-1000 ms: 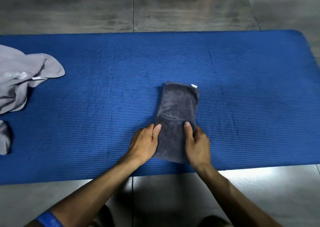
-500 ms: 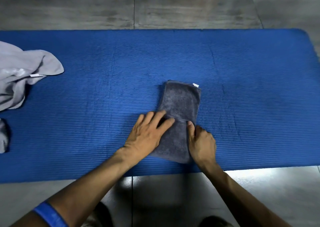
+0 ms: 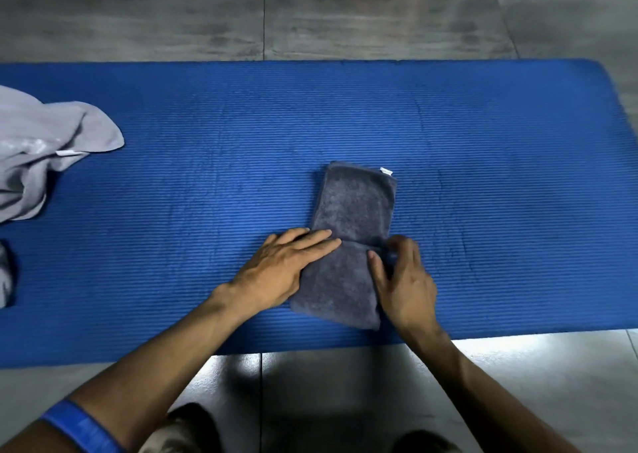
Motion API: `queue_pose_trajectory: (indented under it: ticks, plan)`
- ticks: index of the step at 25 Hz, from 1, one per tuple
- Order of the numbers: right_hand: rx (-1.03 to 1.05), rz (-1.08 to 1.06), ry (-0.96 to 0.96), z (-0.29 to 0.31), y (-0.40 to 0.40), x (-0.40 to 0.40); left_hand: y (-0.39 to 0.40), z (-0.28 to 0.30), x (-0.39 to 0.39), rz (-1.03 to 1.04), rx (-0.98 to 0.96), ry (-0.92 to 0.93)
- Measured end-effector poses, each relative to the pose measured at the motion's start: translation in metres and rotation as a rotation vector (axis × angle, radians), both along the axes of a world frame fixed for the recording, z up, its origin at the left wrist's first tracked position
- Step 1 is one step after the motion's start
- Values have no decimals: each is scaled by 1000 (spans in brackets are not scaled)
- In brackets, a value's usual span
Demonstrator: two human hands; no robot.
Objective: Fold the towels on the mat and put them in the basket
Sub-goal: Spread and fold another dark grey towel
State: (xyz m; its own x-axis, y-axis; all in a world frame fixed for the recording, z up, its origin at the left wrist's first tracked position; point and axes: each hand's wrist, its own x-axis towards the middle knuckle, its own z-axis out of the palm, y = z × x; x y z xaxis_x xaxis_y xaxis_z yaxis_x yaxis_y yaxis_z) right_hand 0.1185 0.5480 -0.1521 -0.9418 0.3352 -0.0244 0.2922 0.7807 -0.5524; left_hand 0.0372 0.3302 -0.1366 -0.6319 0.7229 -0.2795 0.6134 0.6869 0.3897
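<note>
A dark grey towel (image 3: 352, 211), folded into a narrow strip with a white tag at its far right corner, lies on the blue mat (image 3: 483, 176) near the front edge. My left hand (image 3: 286, 266) rests flat on the strip's left side, fingers stretched along a crosswise fold line. My right hand (image 3: 404, 280) pinches the strip's right edge at that same fold line. A crumpled light grey towel (image 3: 41, 142) lies at the mat's left end. No basket is in view.
Grey floor tiles (image 3: 379, 21) surround the mat. A second bit of grey cloth (image 3: 5, 273) shows at the left frame edge. My knees are at the bottom of the view.
My left hand went from gripping the strip's left edge to lying flat across it. My right hand slid up the right edge to the fold line.
</note>
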Motion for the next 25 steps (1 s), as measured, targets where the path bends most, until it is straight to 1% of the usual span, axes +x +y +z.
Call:
queue_pose_trajectory:
  ticks: [1, 2, 3, 4, 5, 7, 9, 13, 16, 18, 21, 23, 24, 25]
  plan:
    - [119, 126, 101, 0, 2, 1, -3, 2, -2, -43, -71, -36]
    - [239, 294, 174, -3, 6, 4, -5, 4, -4, -74, -116, -57]
    - [303, 469, 201, -9, 13, 7, -6, 4, -6, -94, -144, -73]
    - [324, 594, 168, -13, 20, 11, -5, 5, -8, -107, -162, -86]
    - [323, 668, 95, -13, 26, 14, -5, 7, -9, -119, -176, -95]
    - [329, 751, -48, -13, 37, 20, -3, 9, -11, -140, -193, -98]
    - [362, 817, -79, -9, 41, 21, -4, 11, -13, -154, -208, -93]
    - [395, 875, 46, -7, 40, 18, -8, 12, -15, -172, -212, -95]
    - [385, 821, 161, -14, 32, 24, -10, 15, -15, -172, -192, -90]
    - [244, 731, 173, -13, 24, 23, -10, 18, -16, -179, -187, -100]
    - [-115, 646, 100, 3, 21, 26, -15, 19, -18, -169, -114, -159]
    - [-329, 560, -22, 27, 20, 36, -23, 25, -10, -141, 3, -172]
    - [-434, 511, -92, 38, 18, 43, -28, 28, -4, -98, 73, -221]
    - [-545, 468, -150, 45, 15, 50, -34, 33, 3, -31, 150, -319]
